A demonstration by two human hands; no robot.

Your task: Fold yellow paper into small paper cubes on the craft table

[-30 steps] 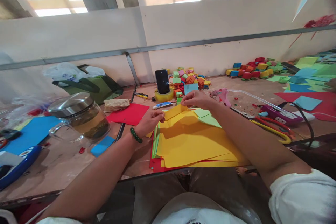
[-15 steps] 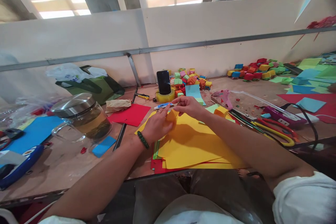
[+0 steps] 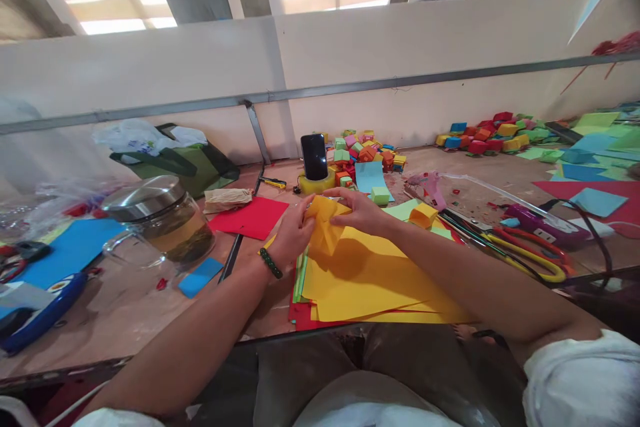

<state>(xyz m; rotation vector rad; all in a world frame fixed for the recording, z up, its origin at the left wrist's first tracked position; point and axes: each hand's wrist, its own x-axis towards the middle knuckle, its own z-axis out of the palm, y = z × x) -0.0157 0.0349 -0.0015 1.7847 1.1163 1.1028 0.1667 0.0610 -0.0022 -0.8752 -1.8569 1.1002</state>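
Note:
A piece of folded yellow paper (image 3: 327,223) with creased faces is held up between my two hands. My left hand (image 3: 294,227), a dark beaded bracelet at its wrist, grips the paper's left side. On the other side my right hand (image 3: 365,212) pinches it along the upper right edge. Below both hands lies a stack of yellow paper sheets (image 3: 370,287), with green and red sheets showing at its edges. Just beyond the right hand are a small pale green paper box (image 3: 380,195) and, farther right, a yellow paper box (image 3: 423,215).
A glass teapot (image 3: 165,227) stands left, near a red sheet (image 3: 253,217). Behind my hands, a phone (image 3: 314,157) leans on a tape roll (image 3: 316,181) beside heaped paper boxes (image 3: 367,153). Scissors (image 3: 525,253) and a pink glue gun (image 3: 431,188) lie right.
The folded yellow paper has turned and now shows a larger creased face between my hands. My right hand has shifted slightly, uncovering the pale green box behind it.

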